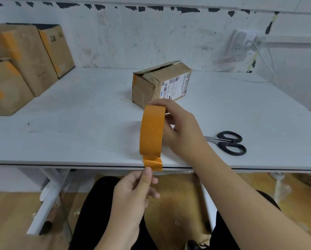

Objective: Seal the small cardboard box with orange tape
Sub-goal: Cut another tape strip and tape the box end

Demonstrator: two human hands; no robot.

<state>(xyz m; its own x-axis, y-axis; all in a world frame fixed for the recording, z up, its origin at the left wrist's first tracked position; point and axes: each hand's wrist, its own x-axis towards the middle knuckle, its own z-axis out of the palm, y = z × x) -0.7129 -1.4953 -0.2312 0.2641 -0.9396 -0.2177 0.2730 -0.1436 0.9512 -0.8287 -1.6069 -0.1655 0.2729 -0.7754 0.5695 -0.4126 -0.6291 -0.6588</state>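
1. Orange tape roll [152,130] stands on edge above the near edge of the white desk [79,123], held up by the right hand [180,130], whose fingers curl round the roll from its right side.
2. A short free end of tape [152,163] hangs down from the bottom of the roll, past the desk's near edge.
3. The left hand [133,192], below the desk edge, pinches that free end between thumb and fingers.
4. The small cardboard box [160,83] sits toward the middle of the desk near its back edge, just beyond the roll; its top flaps are not fully flat, and a printed shipping label [174,86] faces the right front.
5. Black-handled scissors [226,141] lie on the desk to the right of the right hand, near the front edge.
6. Larger cardboard boxes [21,60] with orange tape patches are stacked at the desk's back left corner.
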